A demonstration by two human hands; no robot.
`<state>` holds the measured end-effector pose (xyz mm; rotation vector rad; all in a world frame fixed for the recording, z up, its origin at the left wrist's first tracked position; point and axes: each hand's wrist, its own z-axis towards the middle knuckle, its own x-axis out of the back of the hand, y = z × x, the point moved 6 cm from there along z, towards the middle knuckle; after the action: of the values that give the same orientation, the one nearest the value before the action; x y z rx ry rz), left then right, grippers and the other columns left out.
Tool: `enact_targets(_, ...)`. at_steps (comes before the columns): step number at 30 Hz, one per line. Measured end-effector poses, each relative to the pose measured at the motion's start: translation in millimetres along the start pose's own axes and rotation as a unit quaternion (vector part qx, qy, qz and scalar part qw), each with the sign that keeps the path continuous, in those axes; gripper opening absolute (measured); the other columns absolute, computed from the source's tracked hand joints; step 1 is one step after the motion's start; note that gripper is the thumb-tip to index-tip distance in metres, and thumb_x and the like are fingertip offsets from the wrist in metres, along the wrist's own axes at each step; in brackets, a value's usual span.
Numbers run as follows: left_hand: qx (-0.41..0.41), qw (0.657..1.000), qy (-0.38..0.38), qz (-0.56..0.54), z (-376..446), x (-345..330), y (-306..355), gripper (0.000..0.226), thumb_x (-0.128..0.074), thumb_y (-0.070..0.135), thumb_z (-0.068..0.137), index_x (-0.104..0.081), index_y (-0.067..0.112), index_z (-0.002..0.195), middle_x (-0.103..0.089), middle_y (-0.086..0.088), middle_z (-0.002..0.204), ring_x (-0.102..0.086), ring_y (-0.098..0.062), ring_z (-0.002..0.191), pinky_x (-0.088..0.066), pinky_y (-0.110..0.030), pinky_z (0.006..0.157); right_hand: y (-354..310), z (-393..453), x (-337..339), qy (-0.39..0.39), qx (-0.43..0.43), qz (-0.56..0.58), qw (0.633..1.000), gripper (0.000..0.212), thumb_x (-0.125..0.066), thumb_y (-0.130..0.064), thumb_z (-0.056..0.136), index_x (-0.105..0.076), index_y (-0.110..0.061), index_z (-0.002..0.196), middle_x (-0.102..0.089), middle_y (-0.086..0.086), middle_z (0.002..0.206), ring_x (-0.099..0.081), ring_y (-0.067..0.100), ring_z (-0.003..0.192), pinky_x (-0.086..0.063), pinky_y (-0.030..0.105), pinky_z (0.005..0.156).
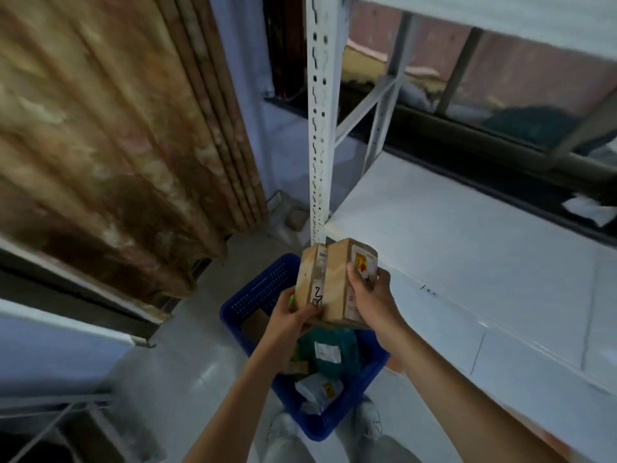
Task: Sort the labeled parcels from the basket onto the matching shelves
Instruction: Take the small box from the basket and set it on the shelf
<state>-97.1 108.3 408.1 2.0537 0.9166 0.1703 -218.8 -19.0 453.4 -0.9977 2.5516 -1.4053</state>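
Note:
A brown cardboard parcel point(334, 282) with tape and a handwritten label is held up above the blue basket point(257, 295). My left hand point(293, 312) grips its lower left corner. My right hand point(367, 295) grips its right side, thumb across the front face. Inside the basket lie a green parcel point(330, 352) with a white label and a pale bag parcel point(320, 389). The white shelf point(467, 245) spreads out just right of the held parcel.
A white slotted upright point(319, 128) of the rack stands behind the parcel, with another shelf board point(500, 18) above. A patterned curtain point(117, 128) hangs on the left. A window with dark sill point(467, 128) runs behind the rack. The basket sits on pale floor tiles.

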Motion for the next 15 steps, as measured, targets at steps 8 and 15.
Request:
enact_targets(8,-0.031,0.994,-0.098,0.024,-53.1,20.0,58.5,0.048,-0.072,0.009,0.088,-0.050,0.018,0.129,-0.064,-0.012,0.125,-0.068,-0.027,0.108,-0.057,-0.040,0.091,-13.0,-83.5,1.0,-0.029,-0.020,0.228,0.973,0.059,-0.064,-0.060,0.082,-0.058,-0.026,0.129,-0.076,0.003,0.112,-0.073,0.025,0.103,-0.056,0.051,0.096)
enact_targets(15,-0.016,0.985,-0.173,-0.009,-85.3,14.5,69.9,0.048,-0.067,0.001,0.090,-0.050,0.013,0.134,-0.071,-0.012,0.120,-0.071,-0.028,0.107,-0.057,-0.041,0.090,10.0,-147.4,27.4,0.035,-0.027,0.335,0.941,0.036,-0.060,-0.039,0.098,-0.065,-0.014,0.124,-0.077,0.009,0.106,-0.075,0.027,0.096,-0.060,0.039,0.078)
